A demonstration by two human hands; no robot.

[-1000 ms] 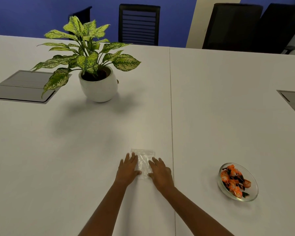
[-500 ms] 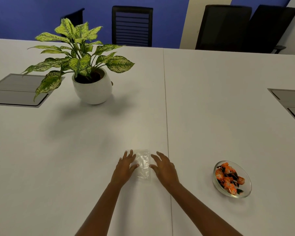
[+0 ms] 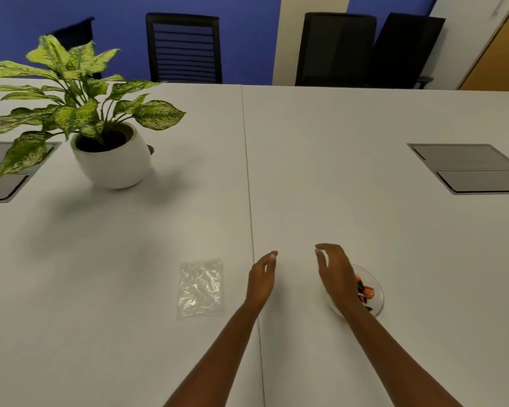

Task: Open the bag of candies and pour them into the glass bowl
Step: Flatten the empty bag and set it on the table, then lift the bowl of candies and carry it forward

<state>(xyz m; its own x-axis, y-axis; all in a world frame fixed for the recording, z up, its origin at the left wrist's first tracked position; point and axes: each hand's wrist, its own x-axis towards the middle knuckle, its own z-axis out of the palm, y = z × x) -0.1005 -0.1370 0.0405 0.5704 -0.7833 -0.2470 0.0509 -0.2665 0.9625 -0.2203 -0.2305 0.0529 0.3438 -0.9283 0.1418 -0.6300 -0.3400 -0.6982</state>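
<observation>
A clear plastic bag (image 3: 201, 287) lies flat and empty on the white table (image 3: 335, 171), left of the centre seam. My left hand (image 3: 261, 279) hovers just right of the bag, fingers apart, holding nothing. My right hand (image 3: 335, 274) is raised with spread fingers and covers the left part of the glass bowl (image 3: 375, 292). Orange and black wrapped candies (image 3: 364, 292) lie in the bowl, partly hidden behind that hand.
A potted plant in a white pot (image 3: 112, 160) stands at the back left. Grey cable hatches sit in the table at the left (image 3: 1, 183) and right (image 3: 470, 168). Black chairs (image 3: 184, 48) line the far edge.
Both hands have let go of the bag and moved right, away from it. The right hand now hangs over the bowl. The camera has turned so the bag sits further left.
</observation>
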